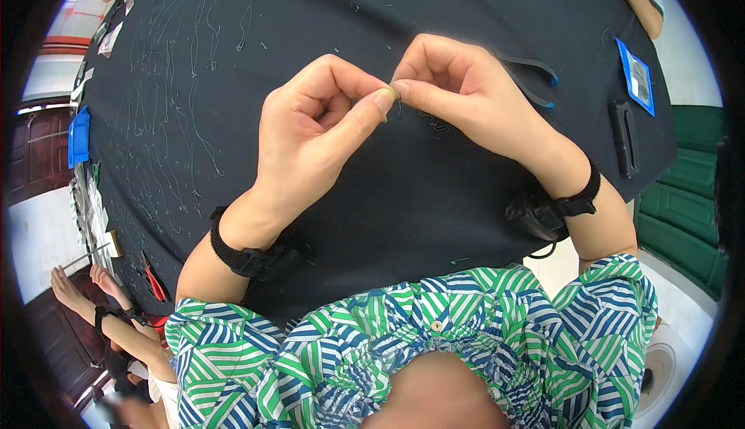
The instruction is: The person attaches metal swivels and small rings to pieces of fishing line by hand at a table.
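Above the black cloth, my left hand [306,130] and my right hand [477,95] meet fingertip to fingertip. Both pinch thumb against index finger around something tiny, with a thin dark bit showing below the tips; its kind is too small to tell. Just beneath the right hand lies a little heap of small dark wiry pieces [434,122]. Pliers with blue-tipped dark handles [535,64] rest beyond my right wrist, partly covered by it. Long thin greenish threads [194,87], some with small knots or pieces at their ends, are spread out to the left of my left hand.
A black cloth-covered table [403,211] fills the middle. At right lie a blue-edged packet [636,76] and a black oblong object [623,138]. Another blue packet [79,138] and red-handled pliers [154,280] sit along the left edge. Other people's hands [74,289] show at left and at the top corners.
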### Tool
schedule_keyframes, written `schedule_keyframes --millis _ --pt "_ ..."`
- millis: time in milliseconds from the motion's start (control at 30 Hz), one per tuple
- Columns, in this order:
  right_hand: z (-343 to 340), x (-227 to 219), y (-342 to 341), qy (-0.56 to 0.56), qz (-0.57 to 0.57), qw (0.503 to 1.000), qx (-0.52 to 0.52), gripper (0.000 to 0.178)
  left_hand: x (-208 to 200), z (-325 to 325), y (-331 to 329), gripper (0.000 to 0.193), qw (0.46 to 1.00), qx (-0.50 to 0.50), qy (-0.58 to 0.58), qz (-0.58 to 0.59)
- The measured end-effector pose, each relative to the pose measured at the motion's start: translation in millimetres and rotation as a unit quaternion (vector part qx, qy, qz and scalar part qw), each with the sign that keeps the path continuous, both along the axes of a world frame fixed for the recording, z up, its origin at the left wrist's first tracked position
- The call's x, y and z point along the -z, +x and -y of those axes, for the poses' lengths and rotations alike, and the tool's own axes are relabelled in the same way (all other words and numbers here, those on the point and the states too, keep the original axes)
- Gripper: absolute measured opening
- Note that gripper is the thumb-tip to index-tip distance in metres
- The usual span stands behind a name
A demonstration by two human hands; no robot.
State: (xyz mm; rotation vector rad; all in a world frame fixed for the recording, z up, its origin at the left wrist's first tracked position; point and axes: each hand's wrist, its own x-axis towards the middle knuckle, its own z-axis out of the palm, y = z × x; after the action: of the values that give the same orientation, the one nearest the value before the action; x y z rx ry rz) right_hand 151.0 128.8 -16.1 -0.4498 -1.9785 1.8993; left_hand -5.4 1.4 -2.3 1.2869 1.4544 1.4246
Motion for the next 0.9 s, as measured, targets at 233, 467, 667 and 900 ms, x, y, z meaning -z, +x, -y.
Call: schedule_keyframes --millis 233,467,667,900 --pt "9.0 -10.3 2.5 0.116 -0.004 0.993 0.009 0.012 0.0 -0.5 -4.3 0.009 1.000 -0.020 0.006 0.020" --pt "10.5 -20.4 5.0 0.325 -0.054 0.944 0.033 0.008 -5.3 1.3 -4.7 0.006 0.999 -0.014 -0.035 0.013" --pt "9.1 -24.5 6.1 0.369 -0.068 0.925 0.057 0.009 -2.9 0.6 -4.8 0.009 0.999 -0.020 -0.025 -0.010" --pt "-0.6 -17.7 7.6 0.301 0.016 0.953 0.042 0.009 -5.6 -0.1 -1.9 0.009 0.999 -0.034 -0.013 0.036"
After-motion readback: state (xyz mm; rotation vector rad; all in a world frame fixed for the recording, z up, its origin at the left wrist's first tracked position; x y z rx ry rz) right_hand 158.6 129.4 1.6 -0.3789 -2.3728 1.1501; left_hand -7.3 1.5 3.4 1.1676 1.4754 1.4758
